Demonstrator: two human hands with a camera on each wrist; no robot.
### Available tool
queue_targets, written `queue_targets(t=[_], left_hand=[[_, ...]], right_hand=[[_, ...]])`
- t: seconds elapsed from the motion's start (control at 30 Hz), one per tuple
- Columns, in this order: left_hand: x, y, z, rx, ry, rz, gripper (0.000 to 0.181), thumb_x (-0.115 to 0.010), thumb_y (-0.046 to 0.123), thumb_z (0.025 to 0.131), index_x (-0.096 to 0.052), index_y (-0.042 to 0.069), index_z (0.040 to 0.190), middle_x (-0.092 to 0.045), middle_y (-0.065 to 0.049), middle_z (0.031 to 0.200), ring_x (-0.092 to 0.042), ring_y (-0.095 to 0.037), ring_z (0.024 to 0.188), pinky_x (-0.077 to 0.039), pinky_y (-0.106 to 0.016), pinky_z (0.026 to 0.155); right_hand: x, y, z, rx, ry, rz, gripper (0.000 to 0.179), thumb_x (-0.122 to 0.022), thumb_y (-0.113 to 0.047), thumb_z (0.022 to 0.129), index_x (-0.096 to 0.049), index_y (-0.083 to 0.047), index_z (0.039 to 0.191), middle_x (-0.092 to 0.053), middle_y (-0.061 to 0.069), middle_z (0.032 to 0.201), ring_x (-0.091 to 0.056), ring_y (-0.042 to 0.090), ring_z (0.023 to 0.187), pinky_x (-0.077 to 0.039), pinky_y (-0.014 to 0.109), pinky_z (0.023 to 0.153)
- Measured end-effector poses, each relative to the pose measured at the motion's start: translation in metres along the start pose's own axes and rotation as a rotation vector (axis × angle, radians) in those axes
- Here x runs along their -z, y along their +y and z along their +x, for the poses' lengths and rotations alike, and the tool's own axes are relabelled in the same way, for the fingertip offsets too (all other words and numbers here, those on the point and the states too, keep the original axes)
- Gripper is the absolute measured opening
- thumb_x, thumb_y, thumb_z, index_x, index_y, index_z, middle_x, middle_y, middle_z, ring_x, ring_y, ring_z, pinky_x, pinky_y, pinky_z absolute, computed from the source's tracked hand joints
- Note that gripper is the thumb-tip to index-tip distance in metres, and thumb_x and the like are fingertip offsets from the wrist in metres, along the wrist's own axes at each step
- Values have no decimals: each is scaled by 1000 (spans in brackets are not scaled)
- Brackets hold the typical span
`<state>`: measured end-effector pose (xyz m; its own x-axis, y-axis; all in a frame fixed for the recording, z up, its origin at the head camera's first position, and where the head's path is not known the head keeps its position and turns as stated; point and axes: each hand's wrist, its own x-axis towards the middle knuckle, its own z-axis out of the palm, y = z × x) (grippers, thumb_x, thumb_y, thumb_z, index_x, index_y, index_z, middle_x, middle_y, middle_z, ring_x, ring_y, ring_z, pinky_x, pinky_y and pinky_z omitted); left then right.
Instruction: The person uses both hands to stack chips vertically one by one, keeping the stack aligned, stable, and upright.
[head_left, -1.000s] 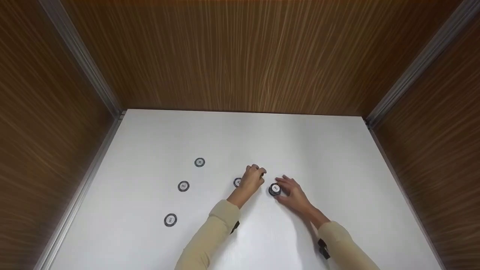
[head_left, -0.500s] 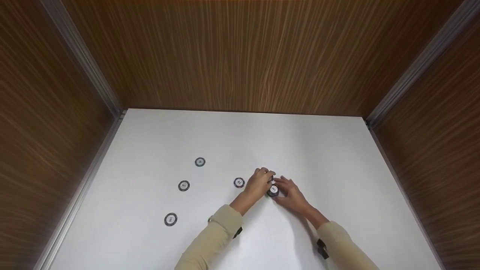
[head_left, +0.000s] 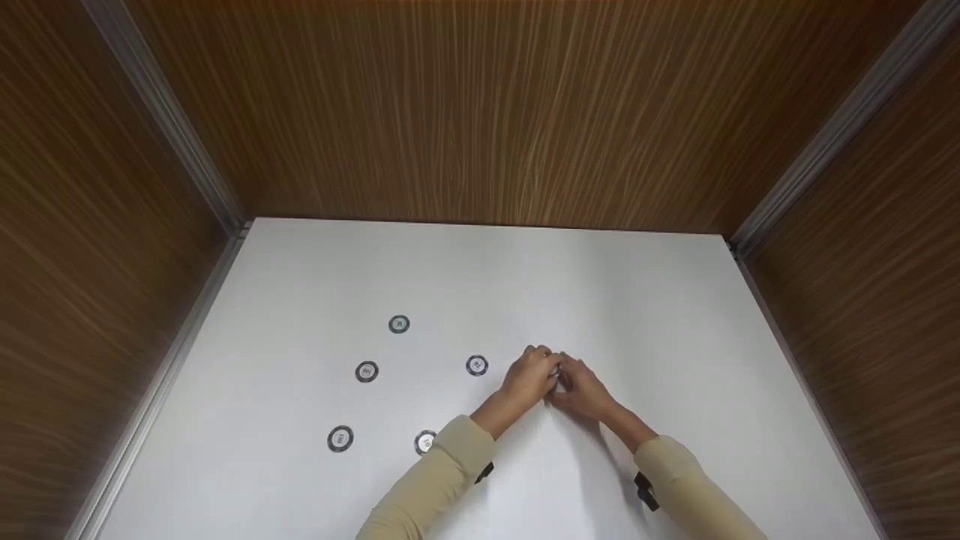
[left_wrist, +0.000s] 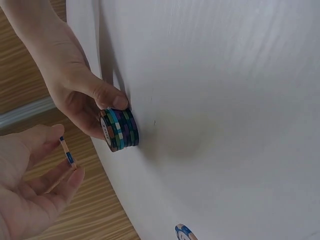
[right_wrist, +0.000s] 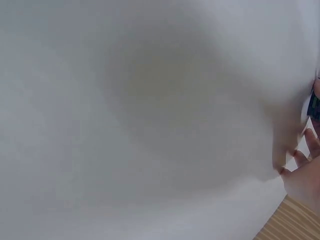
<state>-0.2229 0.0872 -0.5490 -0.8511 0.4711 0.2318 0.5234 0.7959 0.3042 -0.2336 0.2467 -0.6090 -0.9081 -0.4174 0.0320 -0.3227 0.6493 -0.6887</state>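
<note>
In the left wrist view, my left hand (left_wrist: 35,175) pinches a single poker chip (left_wrist: 68,152) with an orange and blue edge between thumb and fingertips. My right hand (left_wrist: 75,85) grips a stack of poker chips (left_wrist: 122,130) by its sides, thumb on one side and fingers on the other. The stack stands on the white table, its chips edged in several colours. From the head view, the left hand (head_left: 531,375) meets the right hand (head_left: 589,390) over the stack, which is mostly hidden. Only a dark bit of the stack (right_wrist: 314,106) shows in the right wrist view.
Loose poker chips lie flat on the white table (head_left: 637,300): a green-edged chip (head_left: 399,324), a chip (head_left: 367,371) below it, another chip (head_left: 340,439) nearer, a chip (head_left: 477,365) beside the left hand and one (head_left: 424,442) partly under the left sleeve. Wood-grain panels (head_left: 480,112) enclose the table.
My left hand has moved right with its chip, up to the stack. A chip formerly hidden under the left sleeve now shows. My right hand stays around the stack.
</note>
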Motion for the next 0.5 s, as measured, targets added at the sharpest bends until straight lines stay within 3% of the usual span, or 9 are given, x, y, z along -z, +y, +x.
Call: queue_targets(t=[0.27,0.5], left_hand=[[-5,7,2,-13,-24,20,29,-70,17,81,-64,14,109,-60,-4,99,-56,-17,90,-49,-17,72],[-10,11,0,-31,21,39,26,-73,16,78,-66,14,103,-61,-3,94,-57,-17,85,-51,-20,66]], right_hand=[[0,-1,-1,2,8,22,66,-72,-3,74,-40,6,132,-43,20,134,-27,37,130,-8,49,108],[1,1,-1,-7,10,35,67,-71,-2,70,-42,7,130,-41,24,134,-26,39,130,-7,48,109]])
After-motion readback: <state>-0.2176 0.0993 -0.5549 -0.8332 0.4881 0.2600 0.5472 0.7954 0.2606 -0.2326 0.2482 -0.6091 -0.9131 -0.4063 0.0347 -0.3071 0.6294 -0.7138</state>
